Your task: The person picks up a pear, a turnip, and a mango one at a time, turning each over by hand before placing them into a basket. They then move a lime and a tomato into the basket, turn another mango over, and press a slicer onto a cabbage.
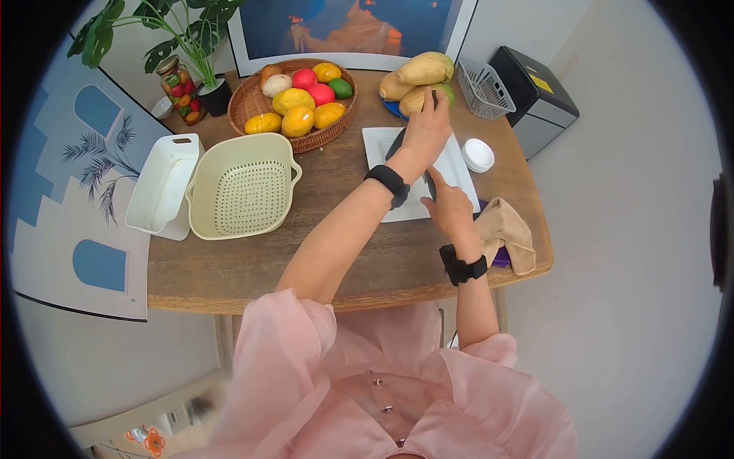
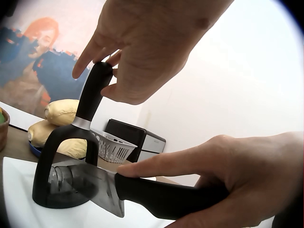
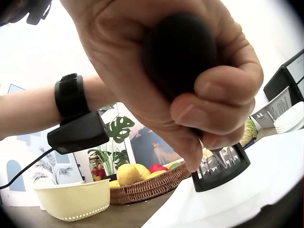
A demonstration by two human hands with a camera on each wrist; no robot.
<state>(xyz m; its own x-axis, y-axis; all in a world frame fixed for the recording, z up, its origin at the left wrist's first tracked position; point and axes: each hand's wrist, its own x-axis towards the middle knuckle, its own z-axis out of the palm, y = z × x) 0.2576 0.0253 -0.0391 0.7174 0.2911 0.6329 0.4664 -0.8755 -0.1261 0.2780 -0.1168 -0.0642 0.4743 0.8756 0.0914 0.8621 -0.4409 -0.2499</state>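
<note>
In the left wrist view a black knife sharpener (image 2: 45, 166) stands upright on a white tray (image 2: 19, 190). My left hand (image 2: 147, 47) holds the top of its handle between thumb and fingers. The right hand (image 2: 251, 175) grips a black-handled knife (image 2: 166, 194), index finger laid along the handle's top, and the blade sits in the sharpener's slot. In the right wrist view the right hand (image 3: 190, 85) is curled round the knife handle (image 3: 178, 47), whose butt faces the camera. From the head view, both hands are over the white tray (image 1: 376, 145).
A cream colander (image 1: 245, 187) and a white bin (image 1: 162, 187) stand at the left, a wicker fruit basket (image 1: 243, 99) behind. Yellow squashes (image 1: 426, 69), a grey basket (image 1: 485, 88) and a white bowl (image 1: 478, 155) are beyond and right of the tray. A tan cloth (image 1: 508, 229) lies front right.
</note>
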